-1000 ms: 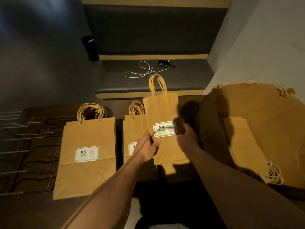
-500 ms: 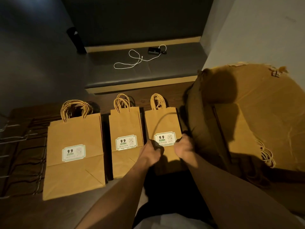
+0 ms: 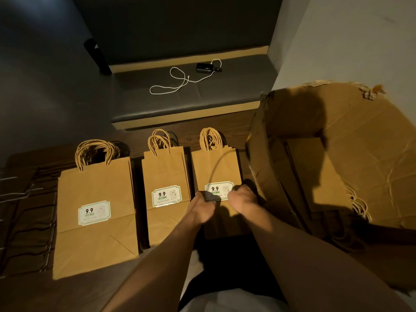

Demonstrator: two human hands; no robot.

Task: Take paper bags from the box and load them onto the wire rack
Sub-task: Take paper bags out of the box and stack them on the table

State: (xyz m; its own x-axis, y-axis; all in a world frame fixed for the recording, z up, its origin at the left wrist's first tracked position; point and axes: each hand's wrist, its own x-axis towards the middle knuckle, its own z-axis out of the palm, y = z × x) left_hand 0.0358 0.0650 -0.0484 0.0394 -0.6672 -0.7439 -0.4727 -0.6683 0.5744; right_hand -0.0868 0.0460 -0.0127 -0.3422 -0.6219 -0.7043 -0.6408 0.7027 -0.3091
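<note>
Both hands press on the rightmost stack of flat brown paper bags with twisted-paper handles: the left hand at its lower left, the right hand at its lower right edge, fingers curled over the paper; whether they grip or only press I cannot tell. 2 more stacks lie to the left, a middle stack and a larger-bag stack. Beside the right hand, the torn brown cardboard box holds more flat bags. Dark wire rack sits far left.
</note>
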